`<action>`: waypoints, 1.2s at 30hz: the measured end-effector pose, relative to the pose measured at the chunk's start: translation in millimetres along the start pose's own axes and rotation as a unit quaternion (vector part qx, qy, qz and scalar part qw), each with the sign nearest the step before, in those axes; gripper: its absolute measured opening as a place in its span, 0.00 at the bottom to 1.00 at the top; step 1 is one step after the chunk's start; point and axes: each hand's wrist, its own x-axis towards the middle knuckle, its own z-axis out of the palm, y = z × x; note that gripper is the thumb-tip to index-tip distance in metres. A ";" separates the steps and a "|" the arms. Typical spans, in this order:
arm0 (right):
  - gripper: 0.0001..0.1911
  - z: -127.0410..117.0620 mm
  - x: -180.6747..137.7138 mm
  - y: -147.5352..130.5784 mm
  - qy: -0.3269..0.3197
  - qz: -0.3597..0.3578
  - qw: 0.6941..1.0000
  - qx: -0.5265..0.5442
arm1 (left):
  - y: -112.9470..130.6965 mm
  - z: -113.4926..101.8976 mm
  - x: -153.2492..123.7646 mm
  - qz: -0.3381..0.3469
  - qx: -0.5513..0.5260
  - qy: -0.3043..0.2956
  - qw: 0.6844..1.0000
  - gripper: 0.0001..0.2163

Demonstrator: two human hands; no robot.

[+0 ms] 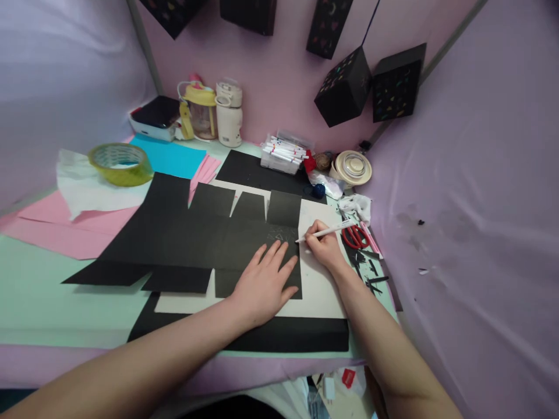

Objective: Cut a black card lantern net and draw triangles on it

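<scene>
A large black paper cut-out [174,238] with flaps lies flat on a white board [318,291] on the table. My left hand [264,282] rests on its right end, fingers stretched flat, pressing the paper down. My right hand [323,247] is closed on a white pen [327,231], whose tip touches the paper's right edge beside faint small drawn shapes [277,235].
Red scissors [356,237] and black paper scraps [371,273] lie right of my right hand. A box of markers [283,154], a tape roll [121,163], pink and blue sheets [168,157], two cups [216,113] and a round lid [353,166] stand behind. Black boxes [345,87] hang above.
</scene>
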 end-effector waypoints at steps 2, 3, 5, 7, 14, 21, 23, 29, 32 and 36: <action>0.08 0.2 -0.3 -0.6 -0.001 0.007 1.000 0.001 | 0.0 -0.1 0.1 0.001 -0.001 0.000 1.000 0.27; 0.08 0.4 -0.3 -0.8 -0.002 0.009 1.000 0.001 | 0.0 -0.2 0.2 0.001 -0.001 -0.001 1.000 0.27; 0.08 0.6 -0.2 -1.0 -0.003 0.008 1.000 0.003 | -0.1 -0.5 0.3 0.000 -0.002 -0.002 1.000 0.27; 0.08 0.8 0.1 -1.2 -0.004 0.005 1.000 0.002 | -0.2 -1.0 0.4 -0.001 -0.003 -0.005 1.000 0.28; 0.08 1.6 -0.3 -3.0 -0.001 -0.003 1.000 -0.007 | 1.0 -4.2 2.0 -0.006 -0.006 -0.016 1.000 0.27; 0.08 2.1 0.0 -5.5 0.024 -0.016 0.999 -0.039 | 0.2 -3.6 0.7 -0.006 -0.008 -0.014 1.000 0.27; 0.08 2.0 0.2 -6.6 0.028 -0.014 0.998 -0.047 | -0.1 -2.3 0.1 -0.003 -0.008 -0.009 1.000 0.27; 0.08 1.4 0.9 -7.3 0.034 -0.015 0.998 -0.057 | 0.0 2.1 0.0 0.001 -0.007 0.014 1.000 0.27; 0.08 1.6 1.3 -5.9 0.033 -0.020 0.998 -0.052 | 0.1 3.0 0.0 0.002 -0.009 0.018 1.000 0.27; 0.08 2.7 1.1 -4.5 0.028 -0.021 0.998 -0.045 | -0.8 2.4 -0.7 0.003 -0.006 0.015 1.000 0.27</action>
